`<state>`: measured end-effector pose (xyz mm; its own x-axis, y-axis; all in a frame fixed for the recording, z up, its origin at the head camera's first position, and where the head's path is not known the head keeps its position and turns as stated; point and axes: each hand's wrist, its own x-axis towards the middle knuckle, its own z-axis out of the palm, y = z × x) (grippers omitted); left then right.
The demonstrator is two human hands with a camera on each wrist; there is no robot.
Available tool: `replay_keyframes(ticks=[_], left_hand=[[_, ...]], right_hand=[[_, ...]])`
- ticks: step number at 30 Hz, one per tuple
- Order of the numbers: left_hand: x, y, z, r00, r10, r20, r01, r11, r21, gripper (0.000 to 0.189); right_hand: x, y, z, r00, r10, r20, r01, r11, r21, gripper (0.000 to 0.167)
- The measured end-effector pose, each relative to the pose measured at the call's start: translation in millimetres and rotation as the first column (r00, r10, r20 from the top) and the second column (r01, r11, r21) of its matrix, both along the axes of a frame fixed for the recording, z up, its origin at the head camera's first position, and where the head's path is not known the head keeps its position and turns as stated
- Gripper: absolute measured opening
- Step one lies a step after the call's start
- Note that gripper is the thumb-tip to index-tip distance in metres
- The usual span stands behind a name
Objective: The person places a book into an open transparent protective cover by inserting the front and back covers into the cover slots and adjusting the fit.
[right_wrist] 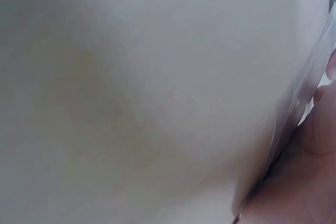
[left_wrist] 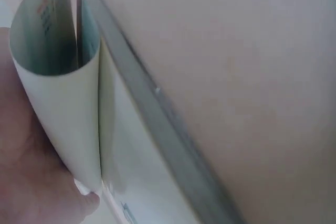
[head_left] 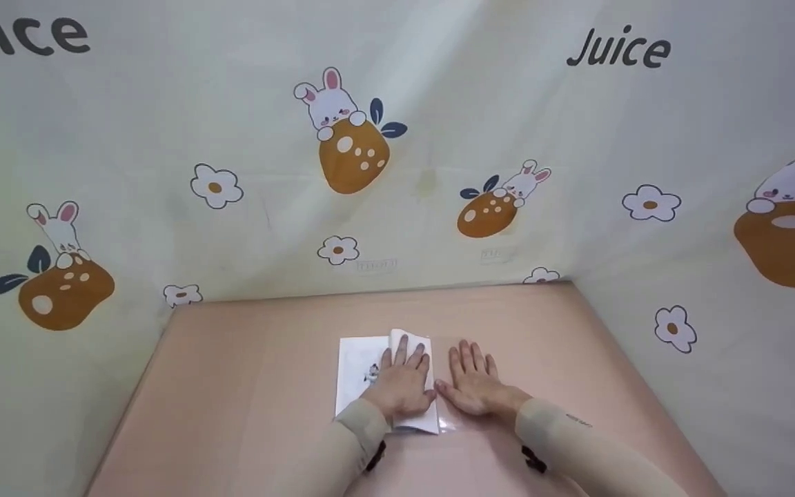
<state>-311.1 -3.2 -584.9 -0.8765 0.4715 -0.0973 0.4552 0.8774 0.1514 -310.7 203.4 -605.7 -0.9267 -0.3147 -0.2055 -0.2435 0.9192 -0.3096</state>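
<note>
On the table lies a thin white book [head_left: 352,362] with a small printed figure on its page. One leaf [head_left: 419,422] is folded over toward the right side; in the left wrist view this leaf [left_wrist: 63,103] bulges in a loose curl above the pages. My left hand [head_left: 401,386] rests on the leaf with fingers spread and straight. A clear plastic sheet [head_left: 448,421] extends from the book's right edge. My right hand [head_left: 475,388] lies palm down on this plastic, its fingers straight. In the right wrist view the film [right_wrist: 291,114] runs along beneath the hand [right_wrist: 299,177].
The pinkish-brown tabletop [head_left: 246,386] surrounds the book. Behind and at both sides hangs a pale curtain [head_left: 266,124] printed with rabbits, fruit and flowers, meeting the table's edges.
</note>
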Motion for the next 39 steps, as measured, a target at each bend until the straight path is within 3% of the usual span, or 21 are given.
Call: replay_keyframes(ticks=[3,9,17,21,26,31,36,39], left_hand=[[-0.5,2.7,-5.0,1.0,0.008,-0.028,-0.008,1.0,0.005,0.075],[0.8,3.7,-4.5,0.995,0.032,-0.091,-0.032,0.999,0.003,0.072],[0.7,6.0,-11.5,0.989,0.094,-0.118,-0.09,0.995,0.04,0.072],[2.1,5.4,-5.4,0.993,0.095,-0.074,-0.092,0.995,0.042,0.071],[6.0,5.1,4.8,0.998,0.052,-0.021,-0.052,0.998,0.032,0.068],[4.6,7.2,6.4,0.999,0.037,0.007,-0.037,0.999,0.023,0.068],[4.6,15.1,10.1,0.998,0.05,0.03,-0.051,0.998,0.025,0.069],[2.3,18.0,10.3,0.997,0.058,0.049,-0.061,0.995,0.073,0.072]], right_hand=[[-3.7,2,-7.2,1.0,0.004,-0.018,-0.004,1.0,-0.001,0.107],[-3.3,0,1.2,1.0,-0.004,-0.018,0.004,1.0,0.008,0.109],[-1.4,-2,6.9,1.0,-0.015,-0.005,0.015,1.0,0.025,0.104],[2.7,-5,16.7,1.0,-0.018,0.006,0.018,0.999,0.051,0.099],[-2.7,-1,3.5,1.0,-0.015,0.026,0.014,1.0,0.026,0.103],[-8.9,3,-13.5,1.0,-0.008,-0.01,0.008,1.0,0.006,0.107],[-7.2,4,-13.4,1.0,-0.002,-0.029,0.002,1.0,-0.001,0.105],[-4.8,2,-12.1,1.0,-0.005,-0.023,0.005,1.0,-0.007,0.1]])
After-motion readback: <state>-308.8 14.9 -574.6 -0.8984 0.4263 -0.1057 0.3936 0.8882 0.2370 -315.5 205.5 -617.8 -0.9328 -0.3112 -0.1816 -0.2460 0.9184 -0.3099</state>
